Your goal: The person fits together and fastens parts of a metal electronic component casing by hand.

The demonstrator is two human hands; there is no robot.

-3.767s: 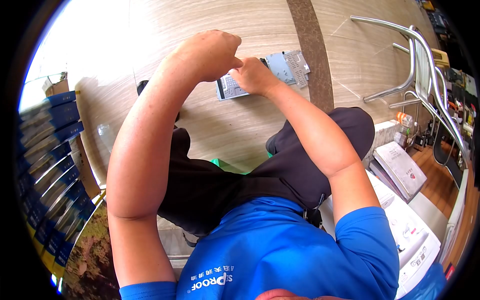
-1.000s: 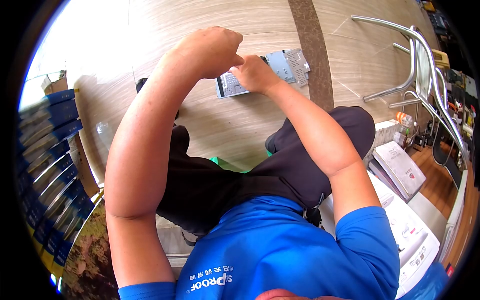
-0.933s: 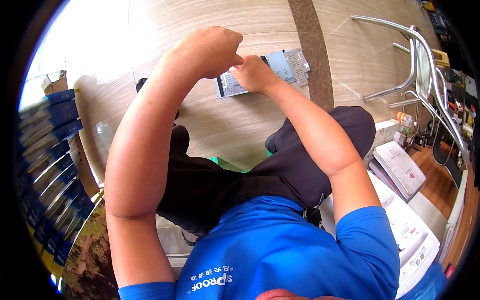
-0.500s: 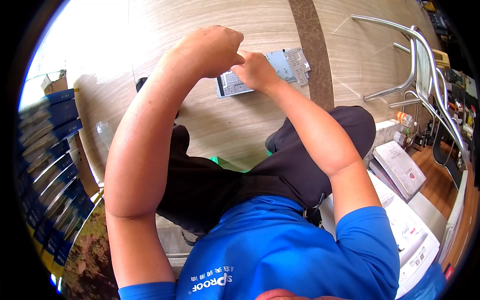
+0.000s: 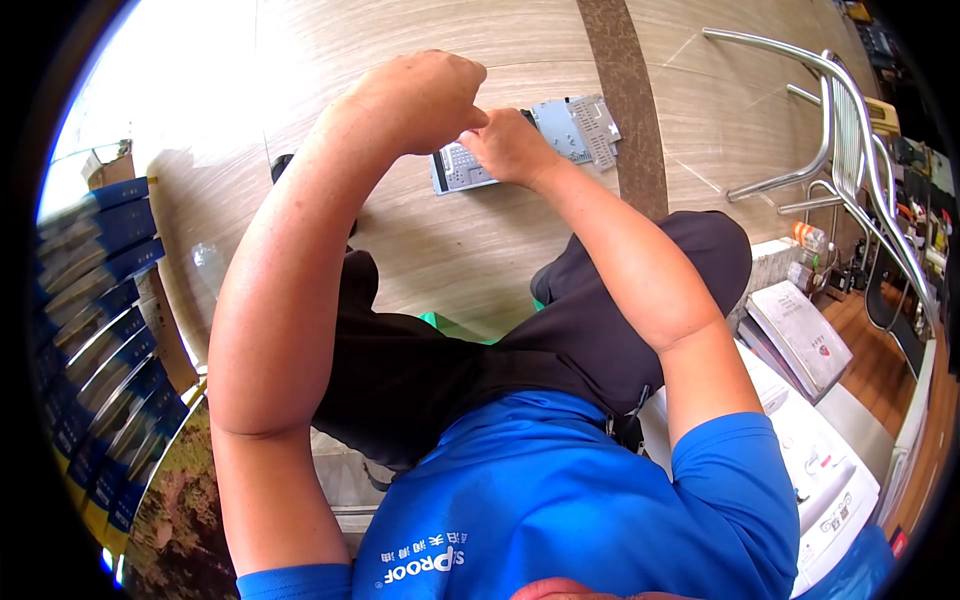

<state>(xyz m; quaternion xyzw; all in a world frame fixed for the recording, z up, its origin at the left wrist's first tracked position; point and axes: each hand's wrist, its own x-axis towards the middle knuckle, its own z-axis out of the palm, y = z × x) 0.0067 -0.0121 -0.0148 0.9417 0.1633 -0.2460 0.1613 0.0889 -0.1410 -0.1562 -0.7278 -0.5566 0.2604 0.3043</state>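
Observation:
My left hand (image 5: 425, 100) is bent inward above the left end of a flat, grey-blue metal device (image 5: 562, 128) on the floor. Its curled fingertips are turned away from the camera, and whatever they hold is hidden. Just to its right, my right hand (image 5: 508, 148) is closed over the middle of the device, thumb and fingers drawn together close to the left thumb. What it pinches cannot be seen. A perforated metal plate (image 5: 598, 130) lies at the device's right end, and a keypad-like perforated part (image 5: 465, 172) shows below the hands.
A metal chair (image 5: 845, 130) stands on the right. Stacked blue boxes (image 5: 130, 225) line the left side. A white box (image 5: 800, 335) and a bottle (image 5: 808, 237) are at the right, beyond my knee. A brown strip (image 5: 628, 90) crosses the tiled floor.
Both hands have shifted only slightly. My right hand rose a little about half a second ago and is now slightly lower again, beside the left. The device has hardly moved.

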